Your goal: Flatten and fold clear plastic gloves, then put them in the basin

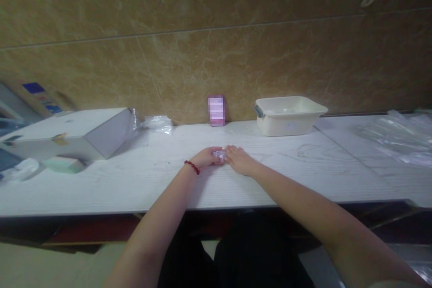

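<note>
A small, shiny clear plastic packet is between my hands, low over the white table. My left hand, with a dark red bead bracelet at the wrist, closes on the packet from its left side, fingers curved around it. From the right, my right hand has its fingers close together on the packet's edge, the back of the hand turned up. What lies inside the packet is too small and blurred to make out.
Against the tiled wall stand a pink-framed upright thing, its face blurred, and a cream plastic tub. Left are a white box, a pale green block and crumpled clear plastic. Clear plastic bags lie right.
</note>
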`<state>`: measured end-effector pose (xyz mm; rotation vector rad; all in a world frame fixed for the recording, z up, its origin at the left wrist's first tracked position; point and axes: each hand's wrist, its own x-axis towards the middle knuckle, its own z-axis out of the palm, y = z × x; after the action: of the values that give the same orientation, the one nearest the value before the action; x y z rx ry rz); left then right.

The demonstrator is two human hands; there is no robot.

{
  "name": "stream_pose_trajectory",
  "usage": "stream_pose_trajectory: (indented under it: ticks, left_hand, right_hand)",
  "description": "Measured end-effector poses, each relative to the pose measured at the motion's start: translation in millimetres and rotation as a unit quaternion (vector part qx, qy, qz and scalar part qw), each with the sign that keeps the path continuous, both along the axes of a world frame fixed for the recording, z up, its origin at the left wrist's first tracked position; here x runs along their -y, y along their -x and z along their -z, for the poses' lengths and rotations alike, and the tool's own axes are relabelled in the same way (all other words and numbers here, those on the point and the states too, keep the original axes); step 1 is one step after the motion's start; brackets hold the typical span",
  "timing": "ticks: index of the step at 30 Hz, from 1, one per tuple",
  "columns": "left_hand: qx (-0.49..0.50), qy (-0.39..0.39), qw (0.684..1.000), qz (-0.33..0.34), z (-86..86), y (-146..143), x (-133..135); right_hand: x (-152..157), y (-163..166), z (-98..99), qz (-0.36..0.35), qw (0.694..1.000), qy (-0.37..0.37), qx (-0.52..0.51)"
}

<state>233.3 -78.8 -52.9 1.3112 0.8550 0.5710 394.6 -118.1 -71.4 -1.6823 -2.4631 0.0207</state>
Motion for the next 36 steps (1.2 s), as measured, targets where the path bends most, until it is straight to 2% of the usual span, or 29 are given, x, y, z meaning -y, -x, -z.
stream_pose_trajectory:
  ticks: [6, 8, 11, 13, 14, 16, 18, 19, 22, 25, 30, 36]
  left_hand:
    - [-0.08, -0.045, 0.996, -0.018, -7.1, 10, -4]
    - [-0.127, -0.089, 0.986, -0.056, -7.6, 15, -9]
    - [-0.202, -0.178, 0.947, -0.173, -11.2, 20, -13]
    - [-0.235, -0.261, 0.911, -0.214, -14.9, 18, -10]
    - [-0.259, -0.329, 0.883, -0.21, -16.4, 14, -7]
    - [-0.305, -0.442, 0.831, -0.145, -17.6, 4, 1]
    - [-0.348, -0.488, 0.799, -0.044, -16.0, -9, 11]
    - [-0.366, -0.501, 0.784, -0.013, -14.3, -15, 15]
    - [-0.398, -0.528, 0.75, 0.026, -7.5, -25, 24]
    - [-0.416, -0.532, 0.737, 0.033, -0.6, -26, 25]
    - [-0.441, -0.509, 0.737, 0.057, 7.6, -19, 18]
    - [-0.453, -0.476, 0.746, 0.106, 5.8, -2, 11]
  right_hand:
    - [3, 0, -5.0, 0.008, 1.0, 0.023, 0.0]
    - [4, 0, -6.1, 0.009, 1.0, 0.025, 0.0]
    - [4, 1, -6.2, 0.009, 1.0, 0.022, -0.001]
    - [5, 1, -5.7, 0.008, 1.0, 0.016, -0.004]
    - [5, 1, -5.6, 0.008, 1.0, 0.013, -0.005]
    - [5, 1, -5.6, 0.01, 1.0, 0.007, -0.004]
    - [5, 1, -6.1, 0.008, 1.0, 0.001, 0.001]
    - [5, 1, -6.4, 0.007, 1.0, 0.0, 0.005]
    - [5, 1, -7.4, 0.006, 1.0, 0.004, 0.009]
    - [5, 1, -8.3, 0.008, 1.0, 0.007, 0.002]
    - [3, 0, -8.8, 0.006, 0.999, 0.028, -0.015]
    - [4, -7, -8.5, -0.012, 0.999, 0.041, -0.012]
